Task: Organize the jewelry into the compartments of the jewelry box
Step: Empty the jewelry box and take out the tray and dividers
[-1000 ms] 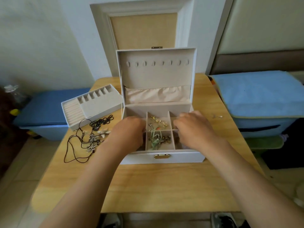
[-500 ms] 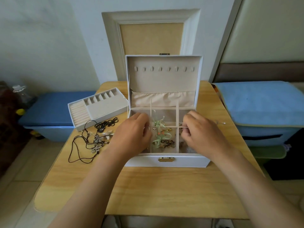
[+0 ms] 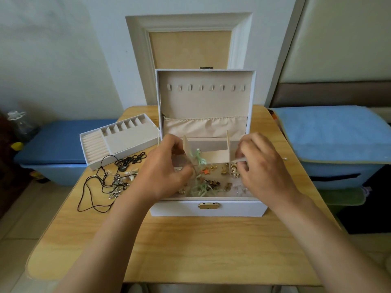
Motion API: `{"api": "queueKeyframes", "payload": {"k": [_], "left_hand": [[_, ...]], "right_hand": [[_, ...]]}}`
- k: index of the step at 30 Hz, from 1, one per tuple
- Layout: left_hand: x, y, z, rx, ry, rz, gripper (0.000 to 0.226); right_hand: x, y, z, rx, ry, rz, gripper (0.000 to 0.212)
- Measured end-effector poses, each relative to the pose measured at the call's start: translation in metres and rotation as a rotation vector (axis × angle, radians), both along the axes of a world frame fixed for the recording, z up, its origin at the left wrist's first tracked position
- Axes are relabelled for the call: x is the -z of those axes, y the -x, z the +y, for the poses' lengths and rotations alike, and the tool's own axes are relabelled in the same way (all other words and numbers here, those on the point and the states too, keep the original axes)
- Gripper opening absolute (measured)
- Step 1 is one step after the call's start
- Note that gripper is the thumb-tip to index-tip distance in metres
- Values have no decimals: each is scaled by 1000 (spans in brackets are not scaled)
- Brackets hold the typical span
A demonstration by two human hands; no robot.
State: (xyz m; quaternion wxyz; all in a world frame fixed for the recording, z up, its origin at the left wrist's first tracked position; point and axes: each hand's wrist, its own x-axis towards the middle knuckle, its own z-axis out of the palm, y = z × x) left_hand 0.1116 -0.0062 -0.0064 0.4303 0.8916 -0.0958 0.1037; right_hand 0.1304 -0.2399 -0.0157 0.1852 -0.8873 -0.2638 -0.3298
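Note:
A white jewelry box (image 3: pixel 208 208) stands open on the wooden table (image 3: pixel 190 246), its lid upright. My left hand (image 3: pixel 163 172) and my right hand (image 3: pixel 262 166) each grip one end of the beige divider insert (image 3: pixel 213 156), which is raised above the box. Loose jewelry (image 3: pixel 211 182) lies on the box floor beneath: gold earrings, an orange star, green ribbon pieces. A green piece (image 3: pixel 197 156) hangs against the divider. Black cord necklaces (image 3: pixel 105 185) with pendants lie on the table to the left.
A removable ring tray (image 3: pixel 120 140) sits at the table's back left. A small pin (image 3: pixel 284 158) lies near the right edge. Blue storage boxes (image 3: pixel 61 149) flank the table; a framed panel (image 3: pixel 189 49) leans on the wall behind.
Both hands have lifted the divider insert up out of the box, so the jewelry formerly in separate compartments now lies loose on the box floor.

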Motion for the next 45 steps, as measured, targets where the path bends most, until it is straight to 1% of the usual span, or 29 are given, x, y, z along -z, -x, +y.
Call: {"api": "queueKeyframes", "payload": {"k": [4, 7, 11, 14, 18, 21, 24, 26, 29, 30, 32, 35, 37, 39, 42, 45], "left_hand": [[-3, 0, -2, 74, -2, 3, 58], [-5, -1, -1, 132, -42, 13, 66], [-8, -2, 1, 147, -137, 63, 61], [-9, -5, 6, 196, -135, 84, 53], [-10, -6, 9, 222, -104, 62, 58], [-10, -4, 6, 202, -42, 25, 55], [-14, 1, 2, 159, 132, 22, 47], [-19, 2, 0, 123, 223, -21, 46], [-24, 1, 3, 109, 330, -118, 65], [-27, 1, 3, 102, 366, -139, 65], [-32, 3, 1, 60, 393, -192, 56], [-38, 7, -9, -12, 291, -335, 37], [-38, 6, -12, -53, 200, -452, 31], [-37, 3, -11, -85, 154, -531, 28], [-37, 1, -9, -96, 165, -576, 24], [-38, 1, -13, -34, 176, -589, 21]], "right_hand": [[1, -1, 1, 27, 0, -48, 27], [3, 0, 1, 32, 44, -66, 25], [4, -1, 0, 22, 72, -85, 22], [4, -1, 1, 8, 72, -78, 25], [3, -1, 1, -15, 67, -52, 24], [3, -2, 2, 7, 66, -16, 26], [3, -2, 2, 37, 59, 7, 27], [2, -1, 2, 47, 57, 11, 25], [1, 0, 1, 63, 51, 36, 25], [1, 1, 1, 73, 50, 50, 25], [1, 1, 1, 93, 53, 78, 26], [0, -1, 0, 108, 61, 106, 29], [0, -1, 0, 109, 63, 113, 30], [-2, -1, 1, 103, 62, 113, 29], [-2, -1, 3, 97, 65, 108, 27], [-2, -2, 3, 104, 50, 119, 27]]}}
